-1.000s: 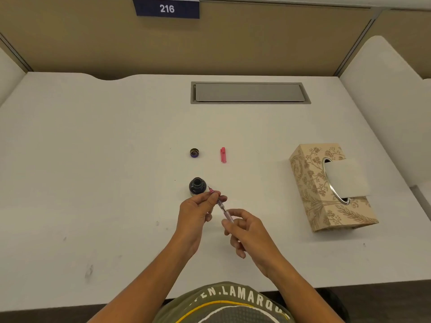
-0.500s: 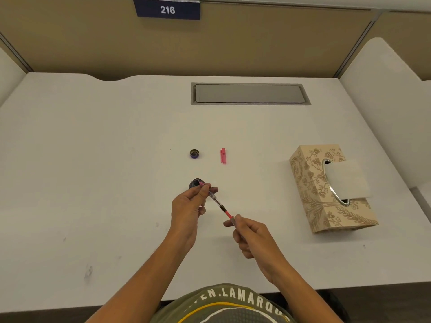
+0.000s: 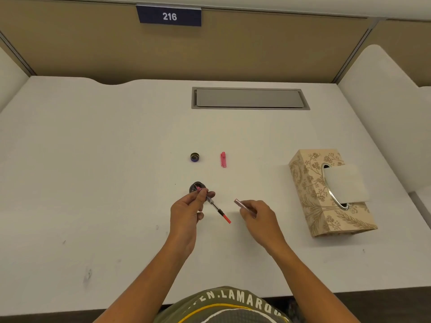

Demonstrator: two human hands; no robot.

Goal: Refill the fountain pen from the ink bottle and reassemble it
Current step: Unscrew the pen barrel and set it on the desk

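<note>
Left hand [image 3: 186,213] gripping pen section [image 3: 215,207], right hand [image 3: 258,216] gripping barrel [image 3: 241,203], over white desk [image 3: 116,183]

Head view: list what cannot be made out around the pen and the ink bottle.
- Nib of the pen section: too small, and covered by the left hand fingers over the ink bottle.
- Ink level in the bottle: hidden by the hand and the pen.
- Ink in the converter: too small to tell.
- Pen barrel: its rear end is hidden in the right hand.
</note>
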